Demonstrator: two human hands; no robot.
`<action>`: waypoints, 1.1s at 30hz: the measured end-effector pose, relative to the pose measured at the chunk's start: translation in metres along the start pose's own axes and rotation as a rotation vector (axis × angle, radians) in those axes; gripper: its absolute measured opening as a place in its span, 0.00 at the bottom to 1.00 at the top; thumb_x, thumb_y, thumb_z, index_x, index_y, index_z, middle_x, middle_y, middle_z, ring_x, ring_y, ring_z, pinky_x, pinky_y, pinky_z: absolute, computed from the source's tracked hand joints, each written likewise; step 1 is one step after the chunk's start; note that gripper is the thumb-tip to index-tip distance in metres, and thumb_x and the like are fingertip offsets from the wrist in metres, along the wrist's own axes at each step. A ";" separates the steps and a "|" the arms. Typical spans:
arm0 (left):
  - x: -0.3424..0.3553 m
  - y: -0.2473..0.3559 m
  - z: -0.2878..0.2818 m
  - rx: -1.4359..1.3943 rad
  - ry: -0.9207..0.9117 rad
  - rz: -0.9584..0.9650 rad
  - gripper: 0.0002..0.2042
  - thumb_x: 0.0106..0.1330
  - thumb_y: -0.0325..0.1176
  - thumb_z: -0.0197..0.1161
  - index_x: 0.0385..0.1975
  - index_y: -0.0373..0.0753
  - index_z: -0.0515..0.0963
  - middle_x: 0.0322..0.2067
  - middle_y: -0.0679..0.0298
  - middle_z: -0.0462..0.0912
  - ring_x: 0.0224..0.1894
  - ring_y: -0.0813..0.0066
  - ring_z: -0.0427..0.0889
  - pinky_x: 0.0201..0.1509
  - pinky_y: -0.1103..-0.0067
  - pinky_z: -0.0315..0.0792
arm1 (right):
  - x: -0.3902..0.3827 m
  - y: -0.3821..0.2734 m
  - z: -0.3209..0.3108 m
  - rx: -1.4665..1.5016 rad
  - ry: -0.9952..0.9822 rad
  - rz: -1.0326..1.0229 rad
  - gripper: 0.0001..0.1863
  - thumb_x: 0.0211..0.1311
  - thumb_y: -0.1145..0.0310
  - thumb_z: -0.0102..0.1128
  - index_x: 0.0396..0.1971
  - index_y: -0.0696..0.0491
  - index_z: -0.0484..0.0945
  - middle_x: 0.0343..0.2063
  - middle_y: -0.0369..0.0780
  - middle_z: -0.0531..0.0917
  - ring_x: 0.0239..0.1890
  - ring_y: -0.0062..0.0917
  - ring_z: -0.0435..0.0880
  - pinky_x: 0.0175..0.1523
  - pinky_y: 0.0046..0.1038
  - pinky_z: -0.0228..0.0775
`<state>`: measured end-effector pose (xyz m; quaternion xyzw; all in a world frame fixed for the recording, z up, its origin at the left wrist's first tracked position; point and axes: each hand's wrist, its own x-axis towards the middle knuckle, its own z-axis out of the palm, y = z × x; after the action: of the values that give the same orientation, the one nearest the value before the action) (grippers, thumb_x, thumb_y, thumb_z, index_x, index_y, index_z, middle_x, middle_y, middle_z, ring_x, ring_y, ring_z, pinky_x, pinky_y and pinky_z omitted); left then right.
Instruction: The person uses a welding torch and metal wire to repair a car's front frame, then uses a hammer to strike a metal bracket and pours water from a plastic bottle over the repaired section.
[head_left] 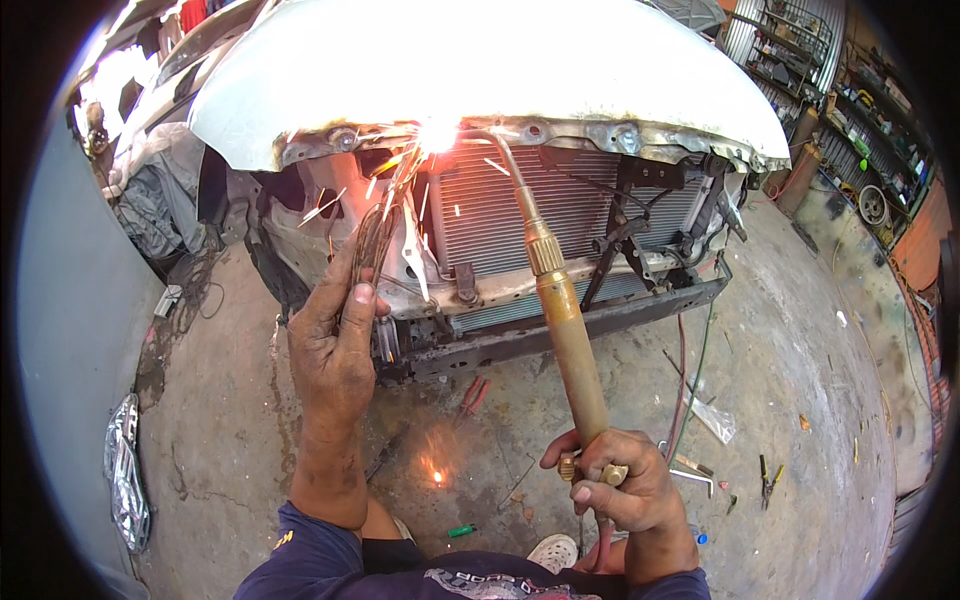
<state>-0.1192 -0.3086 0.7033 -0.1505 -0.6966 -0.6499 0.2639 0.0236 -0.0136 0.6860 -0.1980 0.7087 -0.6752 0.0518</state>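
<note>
My right hand point(630, 480) is closed round the valve end of a brass gas torch point(572, 350). The torch's bent tip reaches up to the front edge of a white car hood point(490, 60), where a bright glare and flying sparks hide the exact contact. Pinched between the thumb and fingers of my left hand point(335, 340) is a bundle of thin metal rods point(377, 235). Its upper end meets the glare at the hood's edge. Below the hood, the car's radiator point(530, 205) is exposed.
A dark lower crossbar point(560, 340) spans the car's front. On the concrete floor lie red-handled pliers point(473, 395), yellow-handled pliers point(770, 482), a green lighter-like piece point(462, 530) and a glowing spark point(437, 477). Hoses point(686, 385) trail at right. Cluttered shelves point(870, 110) stand far right.
</note>
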 end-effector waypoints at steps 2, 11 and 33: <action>0.000 -0.004 -0.001 0.023 -0.012 0.030 0.22 0.77 0.28 0.55 0.70 0.30 0.71 0.47 0.63 0.83 0.40 0.83 0.76 0.47 0.84 0.72 | 0.001 0.000 0.000 -0.016 -0.004 -0.009 0.08 0.63 0.75 0.69 0.33 0.57 0.75 0.47 0.52 0.85 0.33 0.25 0.88 0.35 0.27 0.84; 0.000 -0.007 0.000 -0.006 -0.002 0.029 0.22 0.77 0.25 0.55 0.70 0.29 0.71 0.48 0.61 0.83 0.40 0.81 0.77 0.46 0.84 0.73 | 0.003 0.001 0.000 -0.032 -0.034 -0.040 0.09 0.64 0.74 0.70 0.33 0.56 0.75 0.46 0.52 0.85 0.31 0.25 0.88 0.34 0.26 0.82; 0.006 -0.002 0.007 0.065 0.001 0.048 0.22 0.77 0.27 0.55 0.69 0.35 0.74 0.42 0.67 0.81 0.37 0.85 0.75 0.39 0.85 0.70 | 0.001 0.003 -0.002 -0.002 -0.001 -0.039 0.09 0.64 0.75 0.69 0.33 0.57 0.75 0.47 0.54 0.85 0.28 0.23 0.88 0.33 0.26 0.81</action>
<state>-0.1263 -0.3030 0.7052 -0.1584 -0.7133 -0.6206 0.2846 0.0211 -0.0125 0.6834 -0.2123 0.7055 -0.6751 0.0389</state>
